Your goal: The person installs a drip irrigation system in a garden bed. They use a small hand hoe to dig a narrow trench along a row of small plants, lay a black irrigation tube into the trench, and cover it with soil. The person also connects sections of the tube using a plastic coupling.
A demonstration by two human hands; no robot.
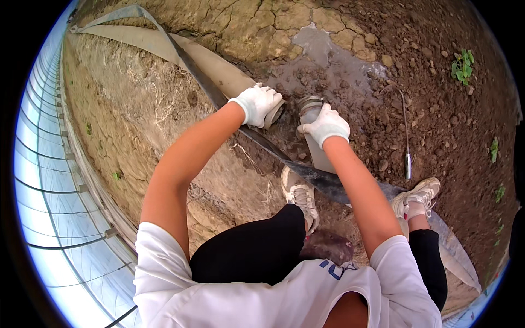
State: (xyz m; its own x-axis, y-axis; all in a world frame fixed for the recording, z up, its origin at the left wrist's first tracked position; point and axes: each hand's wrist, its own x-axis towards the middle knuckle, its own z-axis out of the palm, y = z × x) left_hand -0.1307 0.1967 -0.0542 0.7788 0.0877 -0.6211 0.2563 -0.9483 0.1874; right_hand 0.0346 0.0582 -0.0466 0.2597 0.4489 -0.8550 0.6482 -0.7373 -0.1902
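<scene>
My left hand [256, 104], in a white glove, is closed around the end of a wide tan hose [219, 70]. The hose's round open end [276, 113] pokes out past my fingers. My right hand [328, 123], gloved too, grips a grey pipe [318, 155] just below its ribbed end [310, 104]. The two ends lie close together with a small gap between them. Below the right hand, the pipe runs down toward my feet. A dark flat strip [257, 136], like a flattened hose, passes beneath my left wrist.
Wet mud [328, 60] lies beyond my hands, with cracked soil further off. A thin curved rod with a silvery handle [408, 164] rests on the dirt to the right. My shoes [302, 198] flank the strip. Clear plastic sheeting on ribs [54, 202] walls the left. Small green plants [462, 66] grow at right.
</scene>
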